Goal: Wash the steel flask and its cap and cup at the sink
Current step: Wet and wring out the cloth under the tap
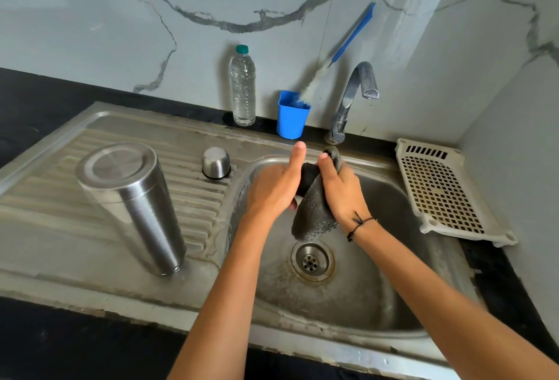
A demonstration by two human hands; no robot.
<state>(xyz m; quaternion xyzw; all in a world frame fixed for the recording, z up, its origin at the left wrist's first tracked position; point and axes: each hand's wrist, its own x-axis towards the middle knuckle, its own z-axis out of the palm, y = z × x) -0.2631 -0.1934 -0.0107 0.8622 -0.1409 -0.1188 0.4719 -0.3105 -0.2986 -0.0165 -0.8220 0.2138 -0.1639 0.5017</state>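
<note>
Head view: both hands' fingers, left hand (272, 189) and right hand (343, 190), grip a dark cap (308, 178) in a fuzzy grey cloth (314, 213) (steel sink (363, 328) below).

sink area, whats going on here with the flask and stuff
A person is scrubbing a small black item, likely the flask's cap, over the sink basin. The left hand holds it while the right hand rubs it with a grey scouring pad. The steel flask and the steel cup stand upside down on the drainboard. The tap is not running.
</note>
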